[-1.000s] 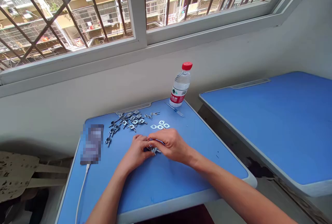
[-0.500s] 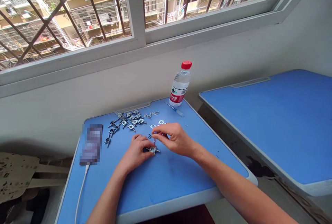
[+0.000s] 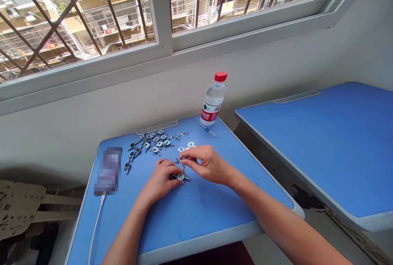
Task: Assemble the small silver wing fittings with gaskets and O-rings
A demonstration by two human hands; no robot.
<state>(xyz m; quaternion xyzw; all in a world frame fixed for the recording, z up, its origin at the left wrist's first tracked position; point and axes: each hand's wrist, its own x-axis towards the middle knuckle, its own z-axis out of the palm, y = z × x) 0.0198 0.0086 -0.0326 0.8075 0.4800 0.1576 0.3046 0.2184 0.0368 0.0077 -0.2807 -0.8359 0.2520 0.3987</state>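
A: What are the hands doing?

B: The left hand point(image 3: 161, 181) is half curled, and its fingers touch a small metal piece point(image 3: 181, 177) on the worktop point(image 3: 196, 211). The right hand point(image 3: 208, 164) pinches its fingertips close together just above that piece. I can't tell if it has hold of something tiny.

A: What's near them?

B: A pile of metal pieces point(image 3: 150, 144) lies just past the hands, beside some flat metal rings point(image 3: 187, 146).

A: And further away?

B: A water bottle point(image 3: 213, 99) with a red cap stands upright at the far edge, next to a thin clear stick point(image 3: 207, 130). A blurred phone point(image 3: 108, 171) with a white cord point(image 3: 96, 224) lies on the left. Another blue desk point(image 3: 316, 146) sits on the right.
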